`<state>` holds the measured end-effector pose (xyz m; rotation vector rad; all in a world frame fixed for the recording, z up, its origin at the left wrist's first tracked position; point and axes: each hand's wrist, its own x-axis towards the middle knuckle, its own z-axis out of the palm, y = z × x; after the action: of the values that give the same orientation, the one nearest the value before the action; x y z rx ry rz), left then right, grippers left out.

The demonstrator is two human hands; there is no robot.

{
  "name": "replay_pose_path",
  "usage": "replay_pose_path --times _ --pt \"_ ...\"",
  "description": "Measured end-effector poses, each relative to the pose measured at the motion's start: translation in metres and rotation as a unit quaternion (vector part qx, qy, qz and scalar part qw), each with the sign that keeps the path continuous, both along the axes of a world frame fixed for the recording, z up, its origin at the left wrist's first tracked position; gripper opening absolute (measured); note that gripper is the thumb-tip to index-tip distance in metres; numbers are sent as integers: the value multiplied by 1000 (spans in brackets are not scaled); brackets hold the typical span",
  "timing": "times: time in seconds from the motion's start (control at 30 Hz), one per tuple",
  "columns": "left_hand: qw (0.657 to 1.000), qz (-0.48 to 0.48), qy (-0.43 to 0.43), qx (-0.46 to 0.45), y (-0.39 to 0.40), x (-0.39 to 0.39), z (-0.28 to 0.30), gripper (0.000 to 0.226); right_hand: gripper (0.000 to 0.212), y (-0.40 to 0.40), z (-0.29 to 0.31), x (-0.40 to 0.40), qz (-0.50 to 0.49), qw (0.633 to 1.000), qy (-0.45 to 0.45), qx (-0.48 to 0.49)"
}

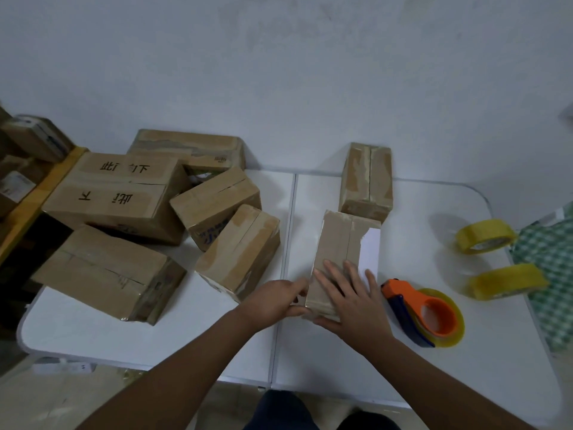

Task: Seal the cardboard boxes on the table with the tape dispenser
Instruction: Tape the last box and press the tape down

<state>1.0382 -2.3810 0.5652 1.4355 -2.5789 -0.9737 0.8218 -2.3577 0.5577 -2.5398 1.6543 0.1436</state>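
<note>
Right hand (pixel 350 302) flat, fingers spread on box (pixel 341 243); left hand (pixel 276 301) pinches its near-left corner: press flaps flush, then reach right for tape dispenser (pixel 424 315).

Small packing room, worn cardboard boxes (pixel 124 193) heaped frame left on white folding table (pixel 124 330), yellow tape rolls (pixel 485 235) right, bare wall (pixel 279 72)

- large cardboard box (pixel 119 187), left on table (pixel 93 330): handwritten black Chinese characters on both top flaps, seen upside down; "此" and "下" legible, others unclear
- smaller box (pixel 217 203): blue print on side, unreadable
- label on far box (pixel 198 150): too small
</note>
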Motion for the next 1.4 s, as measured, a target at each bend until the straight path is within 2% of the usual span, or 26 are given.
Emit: replay_pose_path --times 0.17,0.3,0.5,0.53,0.6,0.7,0.73,0.8,0.83,0.93,1.0,1.03,1.13,1.23,1.3,1.4 --pt "988 -69 -106 -89 -7 -7 3 66 88 0 3 2 -8 1000 -5 9" --pt "966 -100 -175 -165 -11 -8 5 74 91 -1 3 2 0 1000 -5 5" --pt "970 -91 -174 -145 -6 -6 4 69 93 -2 8 0 12 998 -11 60" --pt "973 -86 -168 -135 -5 -4 2 66 92 -3 8 -2 21 997 -35 66" --pt "980 -62 -153 -114 -4 5 0 60 83 -7 14 -8 -3 985 -140 104" --pt "992 22 -94 -83 0 22 3 70 64 -19 26 -23 -165 930 -317 88" --pt "993 51 -68 -87 2 23 5 75 61 -24 29 -28 -247 889 -374 90" --pt "991 81 -25 -107 1 13 11 79 63 -29 33 -32 -375 775 -475 183" --pt "991 81 -13 -110 -1 3 13 79 65 -30 33 -31 -399 732 -499 235" --pt "993 78 -44 -71 -7 -31 14 78 60 -27 30 -18 -356 695 -544 306" --pt "989 96 -106 -34 -10 -45 9 87 54 -28 29 -11 -309 716 -545 308" --pt "986 101 -131 -26 -10 -49 6 91 57 -31 28 -11 -297 733 -532 303" --pt "980 97 -174 -29 -16 -57 1 96 66 -47 31 -18 -317 769 -485 269" --pt "966 128 -220 -54 -29 -62 6 94 54 -69 35 -27 -331 825 -419 185" --pt "961 138 -226 -72 -39 -61 9 92 45 -86 39 -30 -322 852 -392 126" --pt "975 102 -189 -56 -47 -56 8 98 38 -115 37 -32 -273 895 -344 76"
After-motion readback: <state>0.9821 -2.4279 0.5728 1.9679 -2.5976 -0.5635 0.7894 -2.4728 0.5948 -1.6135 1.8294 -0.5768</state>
